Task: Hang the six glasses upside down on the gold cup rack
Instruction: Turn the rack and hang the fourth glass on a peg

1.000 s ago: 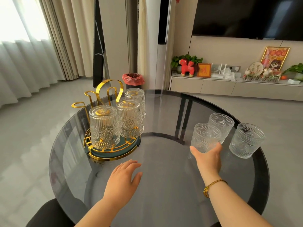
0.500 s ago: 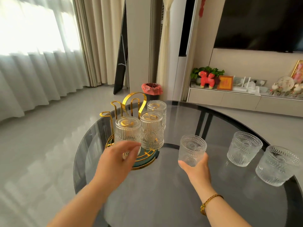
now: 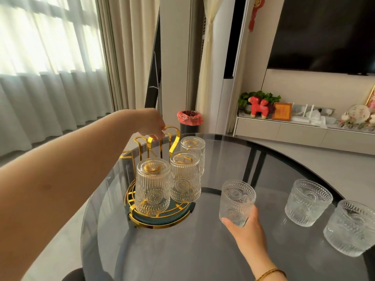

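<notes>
The gold cup rack (image 3: 156, 221) stands at the left of the round smoked-glass table (image 3: 182, 256). Three ribbed clear glasses hang on it upside down: one at the front (image 3: 153, 189), one in the middle (image 3: 185, 177), one behind (image 3: 192, 151). My left hand (image 3: 152, 124) grips the rack's gold top handle (image 3: 172, 136). My right hand (image 3: 246, 230) holds an upright glass (image 3: 236, 201) just right of the rack, above the tabletop. Two more upright glasses stand on the table at the right, one nearer the middle (image 3: 308, 201) and one by the edge (image 3: 352, 227).
A black bin with a red liner (image 3: 189, 120) stands on the floor behind the table. A low TV cabinet (image 3: 304, 130) with ornaments runs along the right wall. Curtains cover the window on the left. A dark stool seat (image 3: 73, 275) shows at the bottom edge.
My left hand rose from the tabletop, passed the front glass and took hold of the rack's handle. My right hand gripped a glass, lifted it and carried it left toward the rack.
</notes>
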The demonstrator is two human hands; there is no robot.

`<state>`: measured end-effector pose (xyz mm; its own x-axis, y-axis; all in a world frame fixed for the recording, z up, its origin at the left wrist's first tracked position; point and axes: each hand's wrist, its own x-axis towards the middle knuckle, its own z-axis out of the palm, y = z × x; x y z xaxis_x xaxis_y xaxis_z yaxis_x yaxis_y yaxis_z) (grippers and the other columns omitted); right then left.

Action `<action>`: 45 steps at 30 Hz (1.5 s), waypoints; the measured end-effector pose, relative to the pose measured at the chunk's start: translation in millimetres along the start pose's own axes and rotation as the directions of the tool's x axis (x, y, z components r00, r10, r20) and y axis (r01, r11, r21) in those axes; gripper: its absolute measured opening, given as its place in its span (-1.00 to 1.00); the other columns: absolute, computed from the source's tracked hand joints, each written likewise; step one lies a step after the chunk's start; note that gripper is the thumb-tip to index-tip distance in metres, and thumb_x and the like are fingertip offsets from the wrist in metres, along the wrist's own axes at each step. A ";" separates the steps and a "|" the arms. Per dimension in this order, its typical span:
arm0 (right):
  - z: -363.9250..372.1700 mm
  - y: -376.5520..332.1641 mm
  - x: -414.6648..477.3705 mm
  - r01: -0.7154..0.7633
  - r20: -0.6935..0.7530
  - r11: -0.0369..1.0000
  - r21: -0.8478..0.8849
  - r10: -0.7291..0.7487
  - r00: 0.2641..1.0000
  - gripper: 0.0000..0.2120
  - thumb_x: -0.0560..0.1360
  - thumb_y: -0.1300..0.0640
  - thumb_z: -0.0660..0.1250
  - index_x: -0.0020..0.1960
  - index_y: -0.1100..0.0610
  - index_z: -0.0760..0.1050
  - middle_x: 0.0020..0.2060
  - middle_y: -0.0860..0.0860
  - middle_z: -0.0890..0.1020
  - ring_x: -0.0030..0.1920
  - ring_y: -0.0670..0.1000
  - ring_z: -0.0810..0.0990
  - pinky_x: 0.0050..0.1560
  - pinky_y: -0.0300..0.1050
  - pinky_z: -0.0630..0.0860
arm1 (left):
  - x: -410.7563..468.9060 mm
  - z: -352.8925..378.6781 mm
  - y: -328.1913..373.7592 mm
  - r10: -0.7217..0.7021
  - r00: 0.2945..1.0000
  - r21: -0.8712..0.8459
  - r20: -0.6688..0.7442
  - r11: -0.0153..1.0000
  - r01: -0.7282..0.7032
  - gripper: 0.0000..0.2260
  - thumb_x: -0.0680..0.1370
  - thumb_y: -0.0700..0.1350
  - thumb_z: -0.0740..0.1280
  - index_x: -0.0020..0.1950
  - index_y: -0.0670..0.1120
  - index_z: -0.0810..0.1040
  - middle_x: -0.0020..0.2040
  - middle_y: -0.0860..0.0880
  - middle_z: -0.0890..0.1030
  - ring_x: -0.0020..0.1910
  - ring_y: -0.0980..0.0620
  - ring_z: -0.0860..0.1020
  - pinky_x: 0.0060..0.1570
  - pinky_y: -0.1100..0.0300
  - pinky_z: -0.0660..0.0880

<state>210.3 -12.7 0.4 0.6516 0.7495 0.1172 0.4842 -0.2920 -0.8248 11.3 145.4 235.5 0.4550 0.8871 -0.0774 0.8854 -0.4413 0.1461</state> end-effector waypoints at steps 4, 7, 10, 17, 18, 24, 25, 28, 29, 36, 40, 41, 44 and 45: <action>0.1 1.0 1.7 0.012 0.002 1.000 -0.029 -0.011 1.000 -0.30 0.22 -0.01 0.48 0.23 0.11 0.24 0.15 0.11 0.53 0.10 0.19 0.50 -0.02 -0.03 0.46 | 3.1 -4.1 1.2 -0.008 0.998 -0.040 0.055 0.999 0.011 -0.69 0.45 -0.20 0.32 0.19 -0.17 0.46 0.10 -0.18 0.60 0.01 -0.08 0.53 0.10 0.12 0.43; 0.1 -0.2 1.8 0.019 -0.001 1.000 -0.023 -0.019 1.000 -0.31 0.21 0.00 0.49 0.22 0.11 0.25 0.14 0.11 0.54 0.09 0.19 0.50 -0.02 -0.01 0.47 | 3.1 -3.3 -0.7 0.038 0.999 0.037 0.008 0.999 -0.039 -0.68 0.46 -0.21 0.31 0.20 -0.15 0.45 0.11 -0.16 0.59 0.09 -0.11 0.50 0.15 0.13 0.37; 0.0 0.4 1.3 0.027 -0.007 1.000 0.003 -0.027 1.000 -0.32 0.21 0.01 0.49 0.22 0.11 0.26 0.14 0.10 0.53 0.11 0.18 0.49 -0.01 -0.01 0.45 | 3.2 -6.1 -6.0 0.094 0.995 0.047 0.022 0.994 -0.095 -0.72 0.45 -0.26 0.32 0.16 -0.13 0.49 0.08 -0.12 0.57 0.06 -0.06 0.49 0.13 0.14 0.35; 0.1 1.1 0.6 0.046 -0.005 0.999 0.017 -0.046 0.999 -0.33 0.22 0.02 0.49 0.22 0.09 0.26 0.14 0.10 0.53 0.09 0.17 0.50 -0.04 -0.05 0.45 | -6.3 -7.6 -22.8 0.134 0.991 0.091 -0.016 0.987 -0.132 -0.72 0.42 -0.33 0.31 0.07 -0.06 0.55 0.09 -0.09 0.58 -0.02 0.01 0.44 0.05 0.16 0.32; 0.0 1.2 0.8 0.048 -0.006 0.999 0.015 -0.048 0.999 -0.33 0.21 0.01 0.49 0.21 0.09 0.26 0.13 0.10 0.54 0.09 0.17 0.51 -0.05 -0.06 0.44 | -7.8 -5.5 -25.7 0.124 0.991 0.101 -0.058 0.988 -0.118 -0.71 0.42 -0.33 0.31 0.08 -0.06 0.55 0.12 -0.10 0.56 -0.01 0.01 0.43 0.07 0.14 0.32; -0.4 1.0 0.7 0.054 0.000 0.998 0.016 -0.054 0.999 -0.34 0.22 0.00 0.48 0.21 0.08 0.26 0.15 0.09 0.53 0.10 0.18 0.50 -0.04 -0.04 0.45 | -30.9 13.7 -27.3 -0.227 0.887 -0.590 -0.401 0.805 -0.061 -0.50 0.40 -0.17 0.38 0.30 -0.07 0.32 0.33 -0.13 0.39 0.27 -0.09 0.36 0.16 0.09 0.32; -0.5 1.1 0.4 0.052 0.001 0.999 0.017 -0.052 0.999 -0.34 0.22 0.00 0.48 0.21 0.08 0.26 0.15 0.10 0.53 0.10 0.18 0.50 -0.03 -0.03 0.45 | -35.1 16.3 -22.4 -0.335 0.866 -0.707 -0.372 0.707 -0.031 -0.48 0.41 -0.09 0.36 0.32 -0.10 0.27 0.33 -0.15 0.37 0.25 -0.10 0.36 0.15 0.08 0.33; -1.2 0.7 -0.2 0.041 0.004 0.999 0.021 -0.041 0.999 -0.32 0.23 0.00 0.48 0.24 0.08 0.25 0.16 0.10 0.53 0.11 0.19 0.50 -0.02 -0.01 0.46 | -39.3 26.2 -5.6 -0.491 0.857 -0.844 -0.156 0.517 0.143 -0.51 0.44 0.13 0.27 0.17 -0.22 0.35 -0.04 -0.15 0.47 -0.10 -0.06 0.44 -0.08 0.20 0.38; -1.6 0.5 -0.4 0.038 0.005 0.999 0.022 -0.038 0.999 -0.32 0.23 0.00 0.48 0.24 0.08 0.25 0.16 0.10 0.53 0.11 0.19 0.50 -0.01 -0.01 0.46 | -39.2 29.3 0.8 -0.510 0.854 -0.852 -0.105 0.488 0.187 -0.52 0.44 0.16 0.25 0.09 -0.23 0.38 -0.18 -0.09 0.43 -0.25 -0.01 0.39 -0.21 0.27 0.36; -3.5 0.9 -2.1 0.055 0.012 0.998 0.036 -0.056 0.998 -0.32 0.24 0.02 0.48 0.26 0.07 0.24 0.17 0.08 0.52 0.13 0.16 0.49 -0.01 -0.07 0.43 | -25.3 39.1 13.6 -0.560 0.825 -0.851 -0.073 0.467 0.242 -0.51 0.39 -0.01 0.39 0.15 -0.28 0.34 -0.18 -0.12 0.45 -0.39 0.06 0.34 -0.49 0.26 0.29; -3.3 -0.8 -2.5 0.065 0.003 0.997 0.038 -0.065 0.998 -0.31 0.23 0.04 0.48 0.26 0.08 0.24 0.17 0.09 0.53 0.13 0.16 0.49 0.01 -0.05 0.43 | -25.2 34.8 15.8 -0.529 0.841 -0.823 -0.114 0.524 0.218 -0.80 0.40 -0.14 0.36 -0.12 -0.21 0.39 -0.38 -0.06 0.34 -0.41 0.07 0.32 -0.49 0.27 0.27; -3.4 -0.8 -2.5 0.064 0.002 0.997 0.035 -0.065 0.998 -0.31 0.23 0.03 0.48 0.26 0.09 0.24 0.17 0.09 0.53 0.13 0.17 0.49 0.00 -0.06 0.42 | -25.3 34.4 17.7 -0.515 0.850 -0.812 -0.114 0.541 0.219 -0.82 0.39 -0.16 0.34 -0.13 -0.21 0.39 -0.38 -0.06 0.33 -0.41 0.07 0.31 -0.48 0.27 0.27; -3.0 -0.2 -1.9 0.066 0.003 0.998 0.023 -0.066 0.998 -0.32 0.23 0.03 0.48 0.25 0.09 0.24 0.17 0.10 0.53 0.13 0.17 0.49 -0.02 -0.07 0.42 | -27.7 34.3 23.7 -0.455 0.886 -0.787 -0.094 0.579 0.214 -0.88 0.40 -0.19 0.30 -0.27 -0.20 0.39 -0.36 -0.07 0.33 -0.39 0.06 0.31 -0.47 0.27 0.26; -2.9 0.0 -1.6 0.066 0.003 0.998 0.019 -0.066 0.998 -0.32 0.23 0.03 0.48 0.25 0.09 0.24 0.17 0.10 0.52 0.13 0.17 0.49 -0.02 -0.07 0.42 | -28.3 35.2 24.2 -0.423 0.903 -0.783 -0.078 0.586 0.207 -0.88 0.41 -0.19 0.29 -0.28 -0.19 0.40 -0.33 -0.09 0.36 -0.36 0.04 0.34 -0.42 0.27 0.29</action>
<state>210.9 -15.6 1.9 0.6161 0.7692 0.1695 0.5150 -0.2306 -0.8256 23.2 104.9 206.5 0.0292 0.9981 -0.0548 0.5383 0.0305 0.8422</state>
